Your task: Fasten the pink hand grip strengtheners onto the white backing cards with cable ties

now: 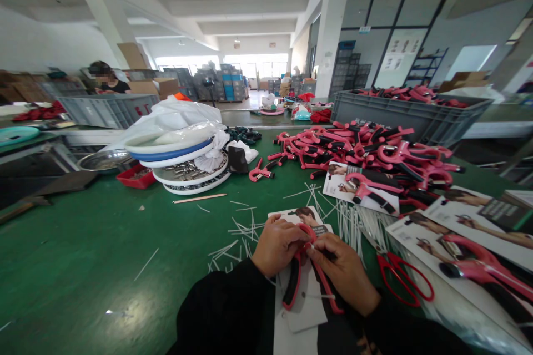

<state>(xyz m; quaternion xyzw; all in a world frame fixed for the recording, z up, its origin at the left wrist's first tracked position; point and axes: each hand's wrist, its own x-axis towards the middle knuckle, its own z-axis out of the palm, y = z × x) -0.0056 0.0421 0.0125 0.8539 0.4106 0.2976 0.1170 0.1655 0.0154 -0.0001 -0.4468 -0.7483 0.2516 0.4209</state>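
Observation:
A pink hand grip strengthener point(295, 283) with black foam handles lies on its printed backing card point(303, 310) in front of me. My left hand point(278, 245) is closed, its fingers pressed on the strengthener's curved top. From the other side, my right hand point(347, 274) pinches a white cable tie point(308, 246) close against that top, with thumb and forefinger together. Fingers hide part of the tie. Loose cable ties point(245, 228) lie scattered beyond my left hand, and a thicker bunch point(350, 227) lies beyond my right. Red-handled scissors point(403, 280) rest to the right.
A large heap of pink strengtheners point(353, 147) covers the back right, before a grey crate point(462, 113) of more. Carded strengtheners point(478, 266) lie at right. Stacked round trays point(191, 177), a red box point(136, 176) and a pencil point(200, 198) are left. Another person point(109, 80) sits far left.

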